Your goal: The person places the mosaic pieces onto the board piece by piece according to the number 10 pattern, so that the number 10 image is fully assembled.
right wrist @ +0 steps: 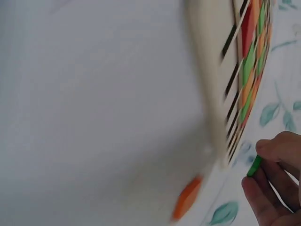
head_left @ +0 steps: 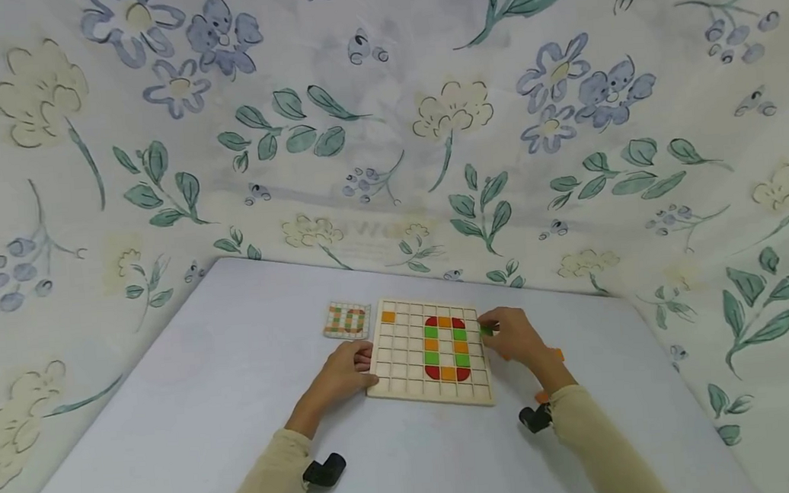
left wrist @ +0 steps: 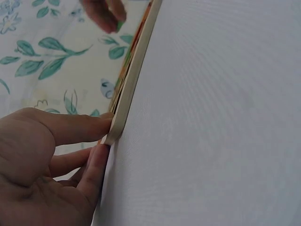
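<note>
A square wooden grid board (head_left: 407, 387) lies on the white table. Red, orange and green tiles form an upright ring (head_left: 432, 345) in its right half, and a lone orange tile (head_left: 389, 317) sits near its top left corner. My left hand (head_left: 340, 374) pinches the board's left edge, thumb on top and fingers against the side, as the left wrist view shows. Just off the right edge, my right hand (head_left: 513, 334) holds a small green tile (right wrist: 254, 165) between thumb and fingers. The tile is partly covered by the fingers in the head view.
A small pattern card (head_left: 346, 320) with coloured squares lies left of the board's top. Orange pieces (head_left: 541, 397) lie on the table by the right wrist, partly hidden by the arm. Behind the table (head_left: 236, 341) hangs a floral cloth (head_left: 393, 224).
</note>
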`<action>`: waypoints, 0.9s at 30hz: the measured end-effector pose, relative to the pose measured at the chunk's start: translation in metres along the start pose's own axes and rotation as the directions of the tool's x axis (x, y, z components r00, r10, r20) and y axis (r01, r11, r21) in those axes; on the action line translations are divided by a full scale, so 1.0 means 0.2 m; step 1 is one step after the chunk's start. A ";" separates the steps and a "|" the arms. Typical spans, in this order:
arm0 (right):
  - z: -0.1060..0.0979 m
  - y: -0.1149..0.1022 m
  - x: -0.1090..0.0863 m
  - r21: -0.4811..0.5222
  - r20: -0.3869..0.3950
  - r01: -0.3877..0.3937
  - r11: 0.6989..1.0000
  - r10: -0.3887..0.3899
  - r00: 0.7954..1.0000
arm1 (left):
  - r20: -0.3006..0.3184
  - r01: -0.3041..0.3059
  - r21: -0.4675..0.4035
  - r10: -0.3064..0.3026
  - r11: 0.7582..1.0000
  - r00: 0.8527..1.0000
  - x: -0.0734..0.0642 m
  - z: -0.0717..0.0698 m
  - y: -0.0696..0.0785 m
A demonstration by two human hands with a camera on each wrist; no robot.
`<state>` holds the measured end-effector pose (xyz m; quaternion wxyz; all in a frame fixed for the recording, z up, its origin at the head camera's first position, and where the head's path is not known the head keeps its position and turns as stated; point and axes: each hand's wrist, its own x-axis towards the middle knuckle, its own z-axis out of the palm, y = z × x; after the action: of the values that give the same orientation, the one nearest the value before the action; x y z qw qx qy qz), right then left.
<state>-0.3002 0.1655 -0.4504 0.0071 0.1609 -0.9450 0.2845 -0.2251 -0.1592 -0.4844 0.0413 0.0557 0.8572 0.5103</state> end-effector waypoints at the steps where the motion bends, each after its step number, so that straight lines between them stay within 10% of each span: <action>1: 0.02 -0.04 0.02 -0.003 0.002 0.023 1.000 -0.023 1.000 | 0.005 -0.005 -0.007 0.005 1.000 1.000 0.00 0.00 0.00; 10: 0.21 -0.32 0.23 0.042 0.029 0.265 0.963 -0.266 0.963 | -0.013 0.002 0.014 -0.002 1.000 1.000 0.00 0.01 0.02; 27: 0.40 -0.44 0.38 0.090 0.095 0.140 0.986 -0.149 0.984 | 0.007 0.017 0.004 -0.017 1.000 1.000 -0.02 -0.01 0.02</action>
<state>-0.3386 0.0294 -0.4621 -0.0270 0.2434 -0.9174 0.3138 -0.2206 -0.1596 -0.4795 0.0488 0.0502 0.8586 0.5078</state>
